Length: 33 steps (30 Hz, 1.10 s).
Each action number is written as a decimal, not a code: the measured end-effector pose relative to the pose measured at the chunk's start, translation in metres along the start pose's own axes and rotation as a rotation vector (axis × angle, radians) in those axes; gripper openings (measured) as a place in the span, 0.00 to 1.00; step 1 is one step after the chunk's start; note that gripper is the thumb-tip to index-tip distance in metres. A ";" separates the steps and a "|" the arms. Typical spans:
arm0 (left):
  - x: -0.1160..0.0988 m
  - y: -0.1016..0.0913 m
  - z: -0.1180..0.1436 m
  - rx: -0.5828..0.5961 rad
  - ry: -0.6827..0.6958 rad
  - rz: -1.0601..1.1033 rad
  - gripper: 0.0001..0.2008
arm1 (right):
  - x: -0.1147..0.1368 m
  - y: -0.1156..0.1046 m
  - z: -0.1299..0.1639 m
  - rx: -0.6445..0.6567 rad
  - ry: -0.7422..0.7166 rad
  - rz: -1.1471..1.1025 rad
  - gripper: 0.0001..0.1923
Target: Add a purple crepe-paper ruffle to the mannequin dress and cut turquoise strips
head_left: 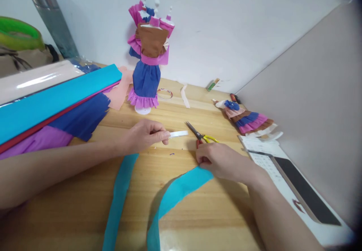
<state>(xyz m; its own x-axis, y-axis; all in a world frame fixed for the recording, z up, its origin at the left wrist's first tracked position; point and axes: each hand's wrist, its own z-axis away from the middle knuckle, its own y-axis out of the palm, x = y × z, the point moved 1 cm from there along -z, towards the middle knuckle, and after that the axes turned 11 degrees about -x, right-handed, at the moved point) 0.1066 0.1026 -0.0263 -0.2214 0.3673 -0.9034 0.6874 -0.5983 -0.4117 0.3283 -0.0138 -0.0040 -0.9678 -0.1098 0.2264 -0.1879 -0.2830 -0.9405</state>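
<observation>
A short, narrow white strip (179, 133) is pinched between the thumb and fingers of my left hand (148, 135), its free end pointing right. My right hand (222, 159) has its fingers closed at the end of a turquoise crepe-paper strip (181, 189), which curves down toward the near edge of the view. Touching or just behind those fingers are needle-nose pliers (198, 134) with one red and one yellow handle, partly covered by the hand. Another turquoise length (119, 202) lies below my left wrist; whether both lengths join is out of view.
Small mannequins in paper dresses (146, 78) stand by the wall; another paper dress (246, 119) lies at right beside a white keyboard-like device (271, 172). Folded paper (62, 94) is stacked left, near a metal flask (53, 21) and green tape roll (19, 32). A bangle (170, 93) lies behind.
</observation>
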 end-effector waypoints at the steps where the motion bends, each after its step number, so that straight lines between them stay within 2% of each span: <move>1: -0.001 0.000 0.001 0.025 -0.031 0.028 0.18 | 0.002 0.001 0.000 -0.002 -0.017 0.019 0.09; 5: 0.000 0.001 0.001 0.032 -0.105 0.175 0.19 | 0.004 0.004 -0.001 -0.009 -0.088 0.012 0.09; 9: 0.008 0.004 0.000 0.005 -0.153 0.376 0.22 | 0.001 0.005 -0.001 -0.171 -0.147 -0.083 0.09; 11: 0.011 0.006 0.000 0.010 -0.177 0.459 0.23 | -0.001 0.006 -0.002 -0.251 -0.135 -0.182 0.07; 13: 0.014 0.007 -0.001 0.015 -0.195 0.545 0.23 | -0.004 0.005 -0.002 -0.275 -0.096 -0.302 0.04; 15: 0.017 0.008 -0.003 0.009 -0.203 0.630 0.23 | -0.005 0.003 -0.001 -0.232 -0.052 -0.348 0.02; 17: 0.020 0.010 -0.004 0.005 -0.206 0.684 0.22 | -0.005 -0.001 0.001 -0.140 -0.041 -0.267 0.06; 21: 0.024 0.013 -0.004 0.054 -0.224 0.693 0.21 | -0.003 -0.003 0.002 -0.016 -0.060 -0.091 0.07; 24: 0.023 0.014 -0.002 0.096 -0.234 0.656 0.20 | -0.001 0.001 0.001 0.001 -0.070 -0.055 0.09; 26: 0.022 0.013 -0.001 0.084 -0.202 0.624 0.20 | -0.001 0.004 -0.001 -0.026 -0.129 -0.066 0.09; 28: 0.021 0.011 -0.001 0.038 -0.157 0.570 0.20 | -0.002 0.005 -0.003 -0.107 -0.208 -0.144 0.09; 30: 0.021 0.009 -0.002 -0.009 -0.133 0.510 0.20 | -0.003 0.007 -0.004 -0.218 -0.231 -0.314 0.09; 33: 0.022 0.007 -0.002 -0.056 -0.133 0.503 0.17 | -0.005 0.010 -0.007 -0.349 -0.103 -0.674 0.10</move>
<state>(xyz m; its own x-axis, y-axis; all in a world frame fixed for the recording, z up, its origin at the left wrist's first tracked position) 0.1077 0.1080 -0.0482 0.0627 -0.0514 -0.9967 0.7664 -0.6372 0.0811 0.3304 -0.0097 -0.0159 -0.6080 -0.1129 0.7859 -0.7906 -0.0048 -0.6123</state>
